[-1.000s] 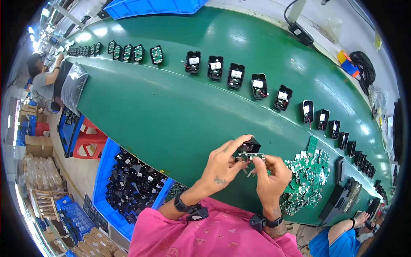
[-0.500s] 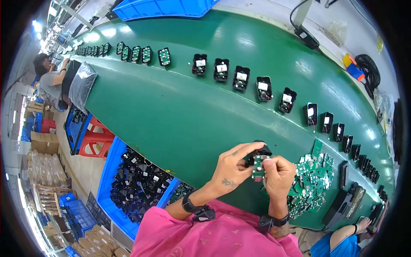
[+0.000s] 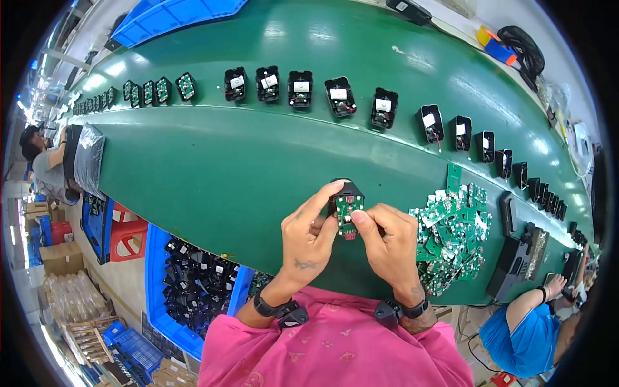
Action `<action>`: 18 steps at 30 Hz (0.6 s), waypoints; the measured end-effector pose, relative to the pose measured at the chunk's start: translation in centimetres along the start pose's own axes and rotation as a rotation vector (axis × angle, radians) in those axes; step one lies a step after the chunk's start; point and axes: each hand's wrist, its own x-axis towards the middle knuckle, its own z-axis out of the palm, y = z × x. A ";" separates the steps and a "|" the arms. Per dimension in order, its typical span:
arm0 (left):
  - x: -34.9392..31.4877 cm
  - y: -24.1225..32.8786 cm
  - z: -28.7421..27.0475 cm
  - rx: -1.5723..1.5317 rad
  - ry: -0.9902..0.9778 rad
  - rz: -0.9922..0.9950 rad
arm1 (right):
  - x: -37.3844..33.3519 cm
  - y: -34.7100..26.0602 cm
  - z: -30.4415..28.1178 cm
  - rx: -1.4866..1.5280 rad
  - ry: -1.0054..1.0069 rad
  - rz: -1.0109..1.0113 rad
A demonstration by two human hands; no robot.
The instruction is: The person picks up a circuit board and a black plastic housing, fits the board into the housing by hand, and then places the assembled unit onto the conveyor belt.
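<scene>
In front of my chest my left hand (image 3: 308,232) is closed round a black plastic housing (image 3: 348,188). A green circuit board (image 3: 344,209) with a red connector at its lower end lies against the housing's open face. My right hand (image 3: 389,242) grips the board's right edge, thumb on its front and the other fingers curled behind. How deep the board sits in the housing I cannot tell. To the right of my right hand a heap of loose green circuit boards (image 3: 451,232) covers the table.
Several black housings (image 3: 300,89) stand in a row across the green table (image 3: 213,168). A blue bin (image 3: 155,290) full of black parts is at my lower left. Another blue bin (image 3: 180,16) stands at the far edge. Co-workers sit left (image 3: 48,161) and right (image 3: 525,332).
The view has turned, so the row of housings appears further left. The board, earlier tilted below the housing, is now upright against its face, and my right thumb presses on it.
</scene>
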 end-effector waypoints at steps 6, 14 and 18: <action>-0.1 0.0 -0.1 -0.230 -0.102 -0.096 | 0.0 0.5 -0.1 -0.014 -0.010 -0.008; 0.3 0.0 0.8 -0.182 -0.087 -0.207 | 0.2 1.6 0.6 0.063 0.035 0.107; 0.5 -1.1 1.2 -0.127 -0.041 -0.163 | 0.3 2.3 1.6 0.092 -0.015 0.013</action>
